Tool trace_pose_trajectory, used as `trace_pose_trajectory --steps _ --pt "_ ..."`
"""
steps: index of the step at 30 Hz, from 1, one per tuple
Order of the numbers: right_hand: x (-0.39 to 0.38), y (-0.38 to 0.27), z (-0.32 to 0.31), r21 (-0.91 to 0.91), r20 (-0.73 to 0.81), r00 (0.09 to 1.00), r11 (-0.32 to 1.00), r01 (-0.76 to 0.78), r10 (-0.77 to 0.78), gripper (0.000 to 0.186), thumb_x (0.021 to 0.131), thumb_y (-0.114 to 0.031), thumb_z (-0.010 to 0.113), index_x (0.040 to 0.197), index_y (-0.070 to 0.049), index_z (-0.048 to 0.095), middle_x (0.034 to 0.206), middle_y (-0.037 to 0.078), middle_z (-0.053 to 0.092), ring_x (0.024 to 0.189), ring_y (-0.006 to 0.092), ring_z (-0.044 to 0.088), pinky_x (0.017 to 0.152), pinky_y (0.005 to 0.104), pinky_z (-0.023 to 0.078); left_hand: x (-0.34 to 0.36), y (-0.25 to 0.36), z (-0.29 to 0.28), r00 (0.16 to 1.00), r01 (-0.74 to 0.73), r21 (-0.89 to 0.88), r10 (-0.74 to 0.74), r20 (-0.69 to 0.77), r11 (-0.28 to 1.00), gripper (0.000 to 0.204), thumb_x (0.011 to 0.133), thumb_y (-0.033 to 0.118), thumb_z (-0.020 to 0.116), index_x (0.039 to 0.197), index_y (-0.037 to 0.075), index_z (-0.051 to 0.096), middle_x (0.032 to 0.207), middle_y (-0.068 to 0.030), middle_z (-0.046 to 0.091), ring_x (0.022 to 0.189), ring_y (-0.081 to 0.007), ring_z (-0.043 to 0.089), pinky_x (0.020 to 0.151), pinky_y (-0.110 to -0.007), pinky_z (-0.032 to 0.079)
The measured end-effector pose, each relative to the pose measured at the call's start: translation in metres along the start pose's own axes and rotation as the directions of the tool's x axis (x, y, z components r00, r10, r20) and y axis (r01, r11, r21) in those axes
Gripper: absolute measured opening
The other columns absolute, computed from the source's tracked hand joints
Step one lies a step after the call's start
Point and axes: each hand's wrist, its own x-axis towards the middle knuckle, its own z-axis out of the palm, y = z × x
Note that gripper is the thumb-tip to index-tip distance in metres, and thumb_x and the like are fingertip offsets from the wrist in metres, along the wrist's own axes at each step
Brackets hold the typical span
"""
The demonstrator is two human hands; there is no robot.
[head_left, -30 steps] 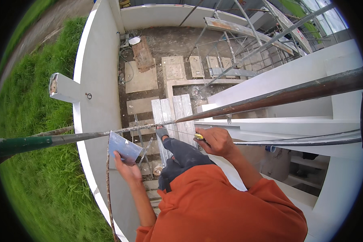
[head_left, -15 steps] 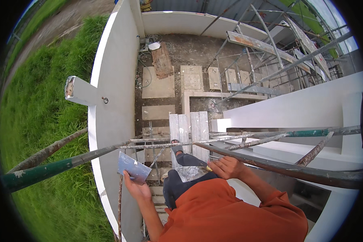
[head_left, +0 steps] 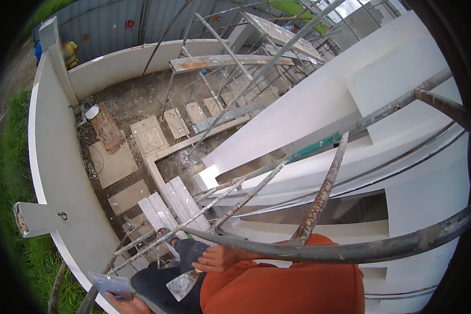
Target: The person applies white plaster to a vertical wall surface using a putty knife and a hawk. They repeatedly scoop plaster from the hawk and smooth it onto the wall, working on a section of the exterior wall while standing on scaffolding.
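Observation:
In my left hand (head_left: 128, 304), at the lower left, is a thin flat bluish-grey plate (head_left: 111, 285), gripped by its near edge. My right hand (head_left: 217, 258) is closed round the handle of a putty knife (head_left: 184, 285), of which only a small yellow part shows. The wide blade, smeared with pale stuff, points down and left over my dark trousers (head_left: 159, 282). A grey scaffold pipe (head_left: 350, 252) runs close beside my right hand and across my orange shirt (head_left: 282, 285).
Scaffold planks (head_left: 183, 196) lie below by my foot. A rusty cross brace (head_left: 324, 188) and a green-banded pipe (head_left: 314, 149) slant on the right before white walls (head_left: 309, 104). A boundary wall (head_left: 68, 167) stands left. Another person (head_left: 69, 54) is beyond it, upper left.
My view has swung right and tilted, so the boundary wall slides left and more white building shows. The putty knife blade now points down-left, and both hands sit lower in view.

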Motion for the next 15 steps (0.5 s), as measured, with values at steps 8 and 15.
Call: trace_pose_trajectory --steps 8,15 --pt "-0.003 -0.002 0.004 -0.063 0.025 1.000 0.998 0.011 -0.009 0.030 0.073 -0.012 0.064 0.099 0.002 0.064 0.074 0.002 0.057 0.066 0.0130 0.059 0.055 0.0250 0.044 0.049 0.139 0.030 0.991 0.082 -0.609 -0.001 0.131 0.789 0.046 0.099 0.030 0.049 0.127 -0.006 0.050 0.129 -0.0207 0.054 0.118 -0.0332 0.051 0.106 -0.047 0.036" --pt "-0.004 -0.002 0.007 -0.076 0.005 1.000 0.997 -0.015 0.015 0.030 0.073 -0.012 0.063 0.099 0.002 0.063 0.075 0.003 0.058 0.067 0.0128 0.059 0.056 0.0250 0.044 0.105 0.149 0.045 0.959 0.135 -0.661 0.072 0.276 0.738 0.047 0.098 0.035 0.054 0.131 0.001 0.047 0.129 -0.0096 0.050 0.117 -0.0211 0.049 0.100 -0.037 0.039"
